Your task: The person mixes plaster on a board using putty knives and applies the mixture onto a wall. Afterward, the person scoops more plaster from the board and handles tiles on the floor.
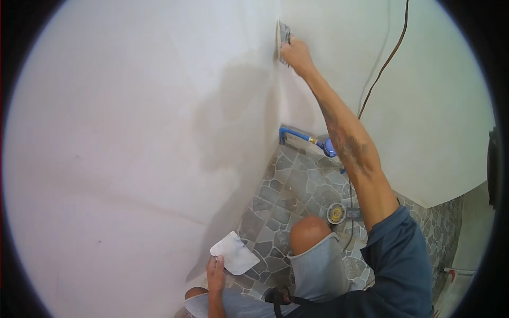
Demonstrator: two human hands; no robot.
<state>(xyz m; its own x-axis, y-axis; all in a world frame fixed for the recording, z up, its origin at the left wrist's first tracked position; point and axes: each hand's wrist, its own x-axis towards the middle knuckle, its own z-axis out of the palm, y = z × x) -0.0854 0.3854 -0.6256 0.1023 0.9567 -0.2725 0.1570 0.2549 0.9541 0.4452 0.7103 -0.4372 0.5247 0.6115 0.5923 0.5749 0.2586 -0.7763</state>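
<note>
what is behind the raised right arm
Behind the arm are pale wall, stone-patterned floor and a round blue fitting, partly showing. The rest is covered, so can't be seen.

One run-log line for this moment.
right hand: trowel at wall corner | left hand: white flat plate, held low | angle grinder: on stone-pattern floor

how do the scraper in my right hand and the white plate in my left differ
The scraper in your right hand is grey and smeared; the white plate in your left hand is mostly clean-looking. The scraper looks narrow, upright at the wall corner; the white plate shows its broad face, held low. Both are handheld.
</note>
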